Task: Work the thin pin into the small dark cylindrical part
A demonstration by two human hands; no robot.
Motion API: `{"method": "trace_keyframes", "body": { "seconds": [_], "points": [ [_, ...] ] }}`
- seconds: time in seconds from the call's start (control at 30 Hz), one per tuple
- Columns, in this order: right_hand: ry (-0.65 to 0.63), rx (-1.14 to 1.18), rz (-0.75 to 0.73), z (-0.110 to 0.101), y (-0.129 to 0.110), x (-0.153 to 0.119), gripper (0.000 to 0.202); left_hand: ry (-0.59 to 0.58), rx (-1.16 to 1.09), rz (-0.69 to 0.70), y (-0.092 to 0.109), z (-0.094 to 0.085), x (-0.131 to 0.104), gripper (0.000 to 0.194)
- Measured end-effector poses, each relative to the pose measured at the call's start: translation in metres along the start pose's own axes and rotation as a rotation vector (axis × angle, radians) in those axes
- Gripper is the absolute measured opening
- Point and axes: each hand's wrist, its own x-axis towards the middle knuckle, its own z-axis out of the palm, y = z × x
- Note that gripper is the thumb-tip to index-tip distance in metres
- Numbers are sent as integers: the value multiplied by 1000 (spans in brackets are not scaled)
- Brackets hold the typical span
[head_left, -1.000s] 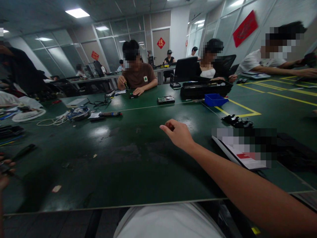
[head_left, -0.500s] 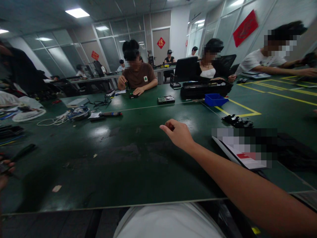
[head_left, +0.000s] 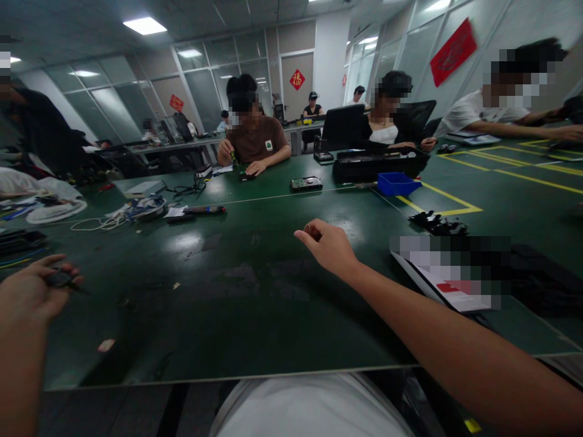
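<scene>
Head view: both hands pinching small items over the green worktop

Head camera looks forward and down across a dark green worktop (head_left: 255, 303). The right hand (head_left: 330, 246) is stretched out over the middle of the worktop, fingers curled, with thumb and forefinger pinched on a small reddish-brown object (head_left: 312, 230). The object sits at the fingertips, raised just off the surface; its exact nature cannot be told.

The left hand (head_left: 31, 291) is at the near left edge of the view, palm turned partly up, fingers loosely curled around a small dark tool (head_left: 61, 280). The tool rests between thumb and fingers, its thin end pointing right, towards the other hand. The two hands are well apart.

Just right of the right hand lies a white booklet (head_left: 449, 288), partly blurred out. Beyond that, a pile of small black parts (head_left: 439, 223) sits near a yellow tape line (head_left: 449, 197). Further out from the right hand are a blue bin (head_left: 396, 182), a long black case (head_left: 378, 162) and a bare hard drive (head_left: 306, 182).

Beyond the left hand, well away, are a coil of white cable (head_left: 98, 223) and a dark screwdriver-like tool (head_left: 203, 209). A small pale scrap (head_left: 105, 345) lies on the worktop near the left forearm.

Other people sit along the far and right sides of the worktop; one in a brown shirt (head_left: 255, 138) has both hands at a small item.
</scene>
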Motion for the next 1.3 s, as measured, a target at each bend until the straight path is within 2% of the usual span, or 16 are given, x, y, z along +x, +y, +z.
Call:
{"method": "trace_keyframes", "body": {
  "seconds": [0.07, 0.13, 0.27, 0.4, 0.47, 0.6, 0.67, 0.73, 0.87, 0.97, 1.13, 1.3],
  "points": [
    [4, -2, 3, 0, 0, 0, 33, -75, -152, 1, 0, 19, -5, 22],
    [7, -5, 2, -1, 0, 0, 33, -180, -264, -17, 8, 46, -22, 24],
    [32, -14, -3, -2, 0, 0, 33, -425, -405, -99, 26, 116, -74, 24],
    [46, -25, 0, -3, 0, 0, 33, -701, -394, -155, 29, 185, -132, 26],
    [55, -35, -5, -4, -1, 0, 34, -785, -346, -100, 23, 213, -160, 29],
    [97, -45, 24, -8, -5, 1, 37, -850, -31, 210, 6, 253, -204, 59],
    [127, -4, 33, -10, -7, 0, 36, -864, 87, 374, -3, 263, -214, 56],
    [168, 105, 25, -11, -9, -1, 33, -906, 127, 488, -13, 266, -215, 45],
    [273, 414, -7, -9, -10, -4, 27, -986, 119, 601, -28, 264, -202, 36],
    [264, 493, -34, -6, -10, -6, 25, -988, 111, 626, -32, 262, -194, 41],
    [156, 414, -21, -4, -8, -8, 24, -982, 132, 617, -28, 259, -196, 40],
    [152, 322, -50, -6, -9, -9, 22, -947, 156, 636, -24, 258, -199, 39]
  ]
}}
